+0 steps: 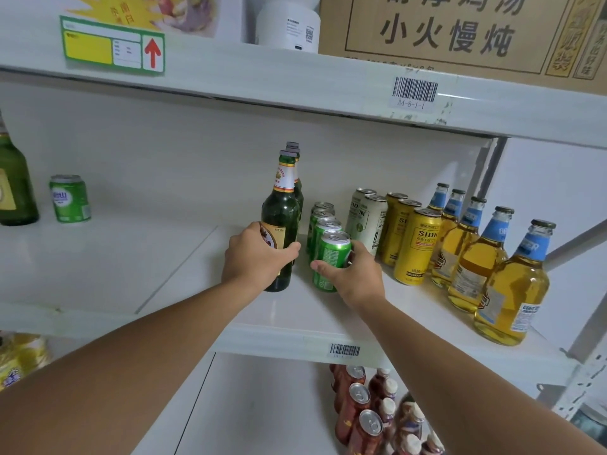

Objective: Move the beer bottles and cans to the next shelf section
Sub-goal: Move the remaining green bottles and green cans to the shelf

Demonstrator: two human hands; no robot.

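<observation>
White shelf [328, 310] | left grip [259, 254] round bottle [281, 218] | right grip [353, 274] round can [331, 254]

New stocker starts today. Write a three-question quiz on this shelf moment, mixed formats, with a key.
1. Multiple choice: what does the left hand hold? A) the front dark green bottle B) a yellow can C) a blue-capped bottle
2. True or false: the right hand has its grip on the front green can of its row.
3. Fill in: on the shelf section to the left stand one green bottle and one green ____.

Key: 1 A. 2 true. 3 can.
</observation>
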